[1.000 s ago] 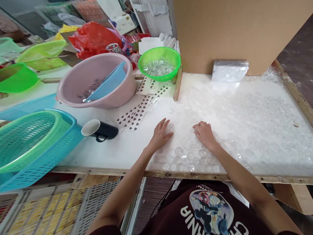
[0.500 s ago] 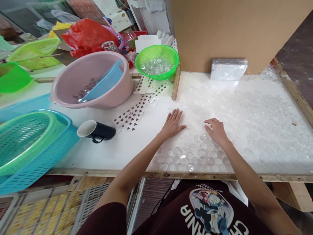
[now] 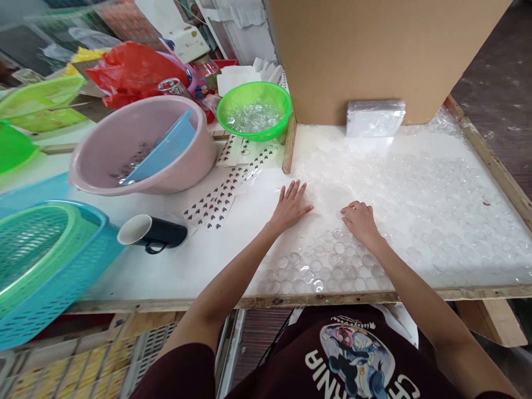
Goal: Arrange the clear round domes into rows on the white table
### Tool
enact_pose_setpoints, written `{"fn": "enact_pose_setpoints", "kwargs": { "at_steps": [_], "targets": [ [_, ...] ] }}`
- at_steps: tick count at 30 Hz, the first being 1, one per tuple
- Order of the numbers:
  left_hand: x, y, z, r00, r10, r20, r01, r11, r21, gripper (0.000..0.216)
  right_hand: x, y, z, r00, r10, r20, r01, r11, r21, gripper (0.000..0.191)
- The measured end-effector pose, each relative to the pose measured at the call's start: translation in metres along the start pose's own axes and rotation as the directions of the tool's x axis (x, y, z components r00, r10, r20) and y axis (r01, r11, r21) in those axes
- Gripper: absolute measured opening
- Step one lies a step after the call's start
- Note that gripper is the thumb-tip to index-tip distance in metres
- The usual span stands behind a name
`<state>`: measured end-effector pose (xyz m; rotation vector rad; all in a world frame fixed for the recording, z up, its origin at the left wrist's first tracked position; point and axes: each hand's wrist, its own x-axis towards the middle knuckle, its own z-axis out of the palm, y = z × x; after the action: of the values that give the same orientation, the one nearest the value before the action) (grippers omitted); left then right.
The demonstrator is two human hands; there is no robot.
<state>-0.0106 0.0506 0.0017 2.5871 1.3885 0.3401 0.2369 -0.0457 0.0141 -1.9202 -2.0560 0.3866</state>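
My left hand (image 3: 290, 206) lies flat on the white tabletop with its fingers spread, holding nothing. To its right is my right hand (image 3: 361, 220), low over the table, its fingers curled in toward the thumb. Anything between those fingertips is hidden or too small to make out. Just below both hands, clear round discs (image 3: 326, 266) lie close together in a loose patch near the front edge. More clear discs (image 3: 436, 221) cover the table to the right of my right hand.
Left of my hands are a sheet of small dark printed marks (image 3: 216, 199), a dark mug on its side (image 3: 166, 233), a pink basin (image 3: 141, 133) and nested baskets (image 3: 91, 244). A green bowl (image 3: 253, 133) holds clear pieces. A wrapped white stack (image 3: 374, 119) leans against a cardboard box (image 3: 366, 55).
My right hand's fingers have curled closer to the thumb. My left hand stays flat on the table. The view has shifted slightly, moving the surroundings left.
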Motion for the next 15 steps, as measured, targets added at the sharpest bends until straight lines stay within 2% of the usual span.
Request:
{"fn": "enact_pose_setpoints", "kwargs": {
  "at_steps": [5,11,15],
  "targets": [
    [-0.037,0.013,-0.017,0.999,0.029,-0.027,-0.031,0.997,-0.065,0.066,-0.001,0.008,-0.001,0.999,-0.001,-0.035,0.001,1.000,-0.016,0.022],
    [-0.103,0.023,-0.033,0.998,-0.064,0.014,0.065,0.979,-0.192,0.045,-0.005,0.016,0.000,0.998,0.018,-0.057,-0.019,1.000,-0.018,0.018],
    [-0.131,0.033,-0.035,0.997,-0.072,0.002,0.070,0.969,-0.237,0.039,-0.001,0.015,0.000,0.997,-0.058,-0.046,0.058,0.998,-0.016,0.021]
  ]
}}
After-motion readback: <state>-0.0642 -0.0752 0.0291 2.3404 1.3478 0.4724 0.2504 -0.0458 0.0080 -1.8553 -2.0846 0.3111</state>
